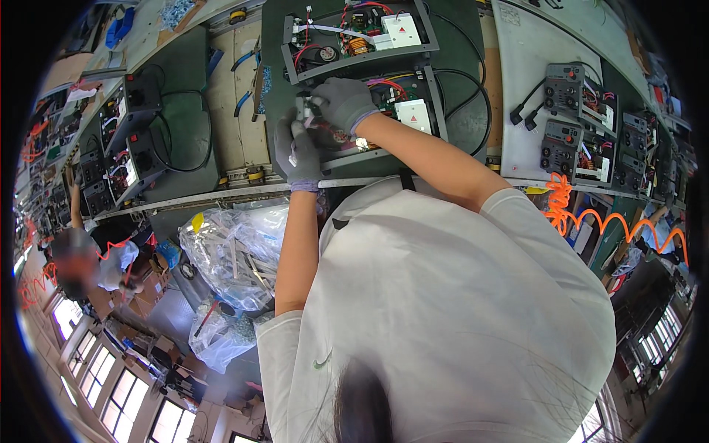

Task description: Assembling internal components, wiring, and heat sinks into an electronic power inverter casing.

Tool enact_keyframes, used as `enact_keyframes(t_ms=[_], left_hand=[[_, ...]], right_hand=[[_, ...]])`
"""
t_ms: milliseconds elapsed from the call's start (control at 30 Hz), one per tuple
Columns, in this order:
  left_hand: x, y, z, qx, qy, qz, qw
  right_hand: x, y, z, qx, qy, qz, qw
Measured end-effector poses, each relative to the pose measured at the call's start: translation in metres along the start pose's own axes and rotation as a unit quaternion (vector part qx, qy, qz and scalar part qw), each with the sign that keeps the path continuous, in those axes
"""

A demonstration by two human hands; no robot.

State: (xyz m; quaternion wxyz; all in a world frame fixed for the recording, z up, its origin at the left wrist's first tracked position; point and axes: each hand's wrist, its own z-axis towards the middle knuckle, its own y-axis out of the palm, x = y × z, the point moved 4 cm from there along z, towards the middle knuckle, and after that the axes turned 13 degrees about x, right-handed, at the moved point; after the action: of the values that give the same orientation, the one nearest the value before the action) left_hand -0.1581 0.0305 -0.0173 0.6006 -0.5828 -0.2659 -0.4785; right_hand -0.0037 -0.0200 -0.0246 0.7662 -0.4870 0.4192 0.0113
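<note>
While left hand (298, 151), right hand (344, 102) curl at open chassis (436, 105), cannot tell whether hands grip anything

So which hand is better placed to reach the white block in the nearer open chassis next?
Likely the right hand: it is nearer the white block, while the left hand is farther off to the left.

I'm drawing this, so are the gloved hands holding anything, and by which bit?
The left hand and right hand are at the left end of the nearer open device, but it's too blurred there to tell whether either holds anything.
</note>
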Motion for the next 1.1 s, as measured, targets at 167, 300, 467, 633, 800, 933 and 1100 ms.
enact_keyframes(t_ms=[167,300,467,633,800,933,1100], left_hand=[[0.002,0.0,0.001,0.005,0.0,0.004,1.0],[0.002,-0.001,0.0,-0.009,0.008,0.02,1.0],[0.0,-0.001,-0.002,-0.012,0.009,0.003,1.0],[0.009,-0.009,-0.002,-0.001,0.059,0.108,0.992],[0.018,-0.011,0.0,0.023,0.043,0.059,0.997],[0.022,-0.014,-0.002,0.023,0.028,0.036,0.999],[0.024,-0.015,-0.002,0.024,0.024,0.023,0.999]], right_hand=[[-0.013,0.0,0.003,-0.06,-0.089,-0.132,0.986],[-0.022,-0.002,0.006,-0.08,-0.135,-0.168,0.973],[-0.022,0.002,0.011,-0.103,-0.139,-0.171,0.97],[-0.024,0.006,0.01,-0.115,-0.171,-0.203,0.957],[-0.016,0.003,0.01,-0.069,-0.232,-0.16,0.957],[-0.01,0.003,0.016,-0.097,-0.261,-0.185,0.942],[-0.017,0.002,0.025,-0.116,-0.328,-0.238,0.907]])
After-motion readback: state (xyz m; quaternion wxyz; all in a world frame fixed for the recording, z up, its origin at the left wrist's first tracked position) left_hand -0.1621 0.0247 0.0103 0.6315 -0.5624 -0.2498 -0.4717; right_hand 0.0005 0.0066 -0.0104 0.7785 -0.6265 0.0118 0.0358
